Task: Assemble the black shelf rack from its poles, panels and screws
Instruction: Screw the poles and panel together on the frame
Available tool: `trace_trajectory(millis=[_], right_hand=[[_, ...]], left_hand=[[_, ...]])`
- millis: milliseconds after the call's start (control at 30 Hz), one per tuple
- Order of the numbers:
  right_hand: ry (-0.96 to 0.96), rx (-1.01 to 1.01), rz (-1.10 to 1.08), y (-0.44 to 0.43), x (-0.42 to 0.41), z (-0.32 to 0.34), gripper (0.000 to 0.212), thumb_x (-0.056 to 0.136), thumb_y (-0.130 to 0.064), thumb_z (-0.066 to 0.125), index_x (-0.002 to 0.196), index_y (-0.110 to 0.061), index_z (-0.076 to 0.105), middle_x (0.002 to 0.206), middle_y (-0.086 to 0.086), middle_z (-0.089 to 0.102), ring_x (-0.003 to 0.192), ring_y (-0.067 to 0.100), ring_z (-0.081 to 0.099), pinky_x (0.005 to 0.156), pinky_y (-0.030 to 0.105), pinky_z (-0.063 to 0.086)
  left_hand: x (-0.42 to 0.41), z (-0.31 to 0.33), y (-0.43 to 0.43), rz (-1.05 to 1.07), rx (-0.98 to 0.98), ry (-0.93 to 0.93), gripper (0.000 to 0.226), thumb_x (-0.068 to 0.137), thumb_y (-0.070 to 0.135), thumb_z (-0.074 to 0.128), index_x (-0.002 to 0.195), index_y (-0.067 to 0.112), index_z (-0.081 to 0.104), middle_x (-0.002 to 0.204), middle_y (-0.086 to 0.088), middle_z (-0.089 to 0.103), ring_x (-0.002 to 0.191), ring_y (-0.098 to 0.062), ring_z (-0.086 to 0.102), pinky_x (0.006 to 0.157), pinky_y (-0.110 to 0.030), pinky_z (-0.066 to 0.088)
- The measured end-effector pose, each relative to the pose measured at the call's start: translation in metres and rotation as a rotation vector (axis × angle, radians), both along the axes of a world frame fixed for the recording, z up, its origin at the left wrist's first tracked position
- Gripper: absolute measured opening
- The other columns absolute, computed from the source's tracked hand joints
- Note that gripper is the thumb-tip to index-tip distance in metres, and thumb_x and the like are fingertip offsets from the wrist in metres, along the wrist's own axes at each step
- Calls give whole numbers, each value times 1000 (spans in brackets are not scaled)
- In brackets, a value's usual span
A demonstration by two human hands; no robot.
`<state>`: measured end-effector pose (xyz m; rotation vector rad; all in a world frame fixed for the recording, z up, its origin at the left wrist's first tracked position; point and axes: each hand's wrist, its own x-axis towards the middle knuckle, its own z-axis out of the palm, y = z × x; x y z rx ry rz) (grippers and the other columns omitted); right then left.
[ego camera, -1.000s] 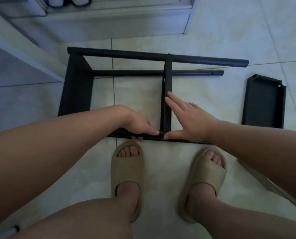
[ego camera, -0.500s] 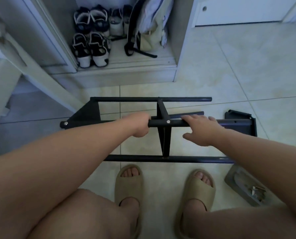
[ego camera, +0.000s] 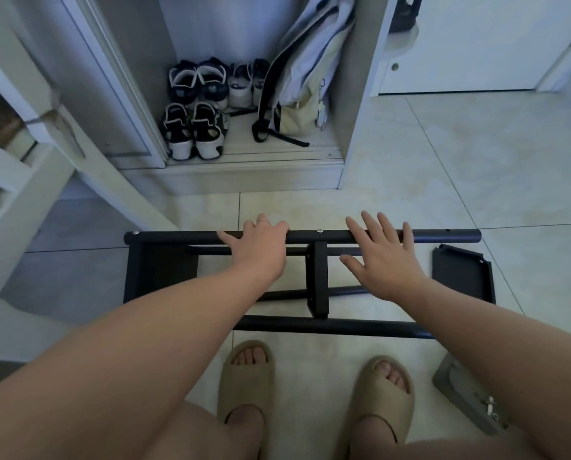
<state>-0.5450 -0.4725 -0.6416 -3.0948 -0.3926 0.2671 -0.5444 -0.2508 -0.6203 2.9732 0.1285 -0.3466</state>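
While a person stands over it in beige slide sandals (ego camera: pixel 246 376), a partly built black shelf rack (ego camera: pixel 319 293) lies on its side on the pale tiled floor (ego camera: pixel 443 180), just beyond the toes. Its top pole (ego camera: pixel 178 236) runs left to right across the middle of the view, with two silver screw heads (ego camera: pixel 319 230) showing on it.

The left hand (ego camera: pixel 262 247) holds this pole, fingers bent over its far side and thumb lying along it; a ring shows on one finger. The right hand (ego camera: pixel 385 257) lies flat on the same pole, fingers straight and spread, gripping nothing.

Between the hands, a middle panel (ego camera: pixel 320 260) stands on edge and joins the top pole to the near pole (ego camera: pixel 344 327). An end panel (ego camera: pixel 159 270) closes the rack's left end.

On the right, a loose black panel (ego camera: pixel 463 277) lies flat on the tiles, just beside the rack. Nearer the person sits a grey tray (ego camera: pixel 457 386) holding small pale pieces too tiny to identify.

Beyond the rack, an open white closet (ego camera: pixel 354 127) holds dark and white sneakers (ego camera: pixel 194 127) and a leaning cream bag (ego camera: pixel 304 78). White wooden framing (ego camera: pixel 18 180) stands at left.

Both forearms cross the view, hiding the end panel's lower part, a stretch of the near pole and part of the tray.
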Motion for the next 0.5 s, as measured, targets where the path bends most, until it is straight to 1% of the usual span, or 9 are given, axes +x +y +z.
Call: trace_trajectory(millis=[67, 133, 267, 333, 367, 433, 500], right_hand=[[-24, 18, -11, 3, 8, -4, 70, 103, -61, 24, 162, -32, 1, 171, -1, -5, 156, 26, -10, 123, 59, -5], [-33, 39, -28, 5, 18, -8, 70, 102, -62, 22, 162, -32, 0, 170, 0, -10, 156, 26, -14, 123, 57, -8], [-36, 54, -50, 11, 48, -17, 78, 94, -68, 6, 162, -31, -4, 170, 0, -16, 155, 26, -21, 122, 53, -15], [-34, 74, -66, 16, 64, -22, 81, 92, -70, 3, 162, -30, -4, 170, -1, -16, 154, 26, -22, 121, 53, -16], [-32, 80, -74, 18, 71, -25, 82, 91, -71, 2, 162, -30, -4, 170, -1, -16, 154, 26, -22, 121, 52, -16], [-21, 86, -74, 24, 85, -31, 85, 90, -74, 0, 162, -30, -4, 170, 0, -15, 154, 26, -22, 122, 53, -15], [-5, 98, -71, 27, 96, -35, 89, 87, -77, -2, 162, -29, -4, 170, -1, -13, 154, 25, -22, 122, 53, -14]], left_hand=[[11, -6, 2, 5, -6, -40, 36, 96, 2, 49, 118, 30, 52, 125, -5, 42, 121, -29, 39, 108, -80, 10], [24, -12, 5, 8, -6, -76, 36, 97, 4, 49, 122, 30, 50, 125, -4, 43, 122, -29, 38, 108, -80, 9], [51, -25, 10, 20, -19, -120, 30, 101, 15, 46, 126, 32, 48, 129, -2, 45, 128, -28, 35, 109, -79, 9], [63, -34, 10, 41, -70, -136, 30, 104, 22, 43, 132, 32, 45, 138, -2, 43, 136, -27, 28, 111, -78, 8], [69, -39, 10, 52, -98, -133, 35, 104, 27, 42, 139, 32, 41, 146, -2, 39, 143, -27, 21, 112, -76, 7], [77, -47, 8, 71, -134, -110, 49, 104, 36, 42, 151, 33, 27, 161, -3, 23, 152, -28, 5, 114, -72, 6], [83, -53, 8, 77, -147, -89, 58, 103, 44, 42, 155, 35, 17, 167, -2, 9, 154, -28, -5, 116, -69, 7]])
